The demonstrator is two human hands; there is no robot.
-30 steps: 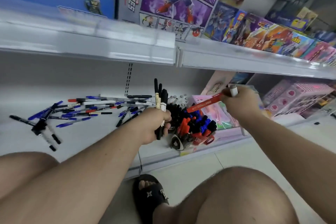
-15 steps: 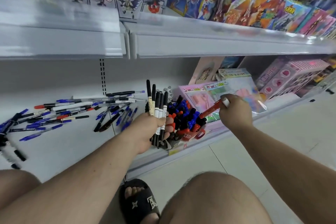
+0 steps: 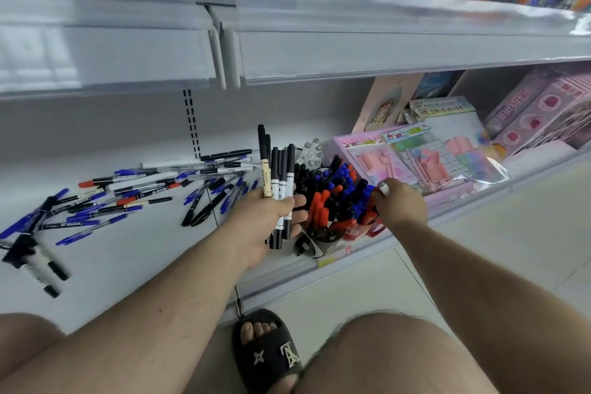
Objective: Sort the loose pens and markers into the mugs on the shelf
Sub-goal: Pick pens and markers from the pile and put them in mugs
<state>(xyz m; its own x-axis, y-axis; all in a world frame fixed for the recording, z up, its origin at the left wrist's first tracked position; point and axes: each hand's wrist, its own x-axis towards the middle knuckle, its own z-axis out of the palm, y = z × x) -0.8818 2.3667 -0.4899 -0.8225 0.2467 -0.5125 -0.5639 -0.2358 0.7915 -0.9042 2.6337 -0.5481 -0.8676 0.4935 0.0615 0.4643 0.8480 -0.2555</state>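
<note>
Now lower than a second ago: right hand (image 3: pixel 401 206) down at the mugs (image 3: pixel 332 233), red marker (image 3: pixel 372 216) sunk among the packed pens, only its white end pinched in the fingers (image 3: pixel 383 188). Left hand (image 3: pixel 265 221) just beside the mugs, fingers curled round a bundle of black markers (image 3: pixel 279 182) standing upright. Loose pens (image 3: pixel 134 195) scattered across the shelf (image 3: pixel 128 265) to the left, well back from its front lip. Pink packets (image 3: pixel 415 163) close on the right; open shelf only leftward.

Bright, even light — motion blur, wide-angle warp at edges.
</note>
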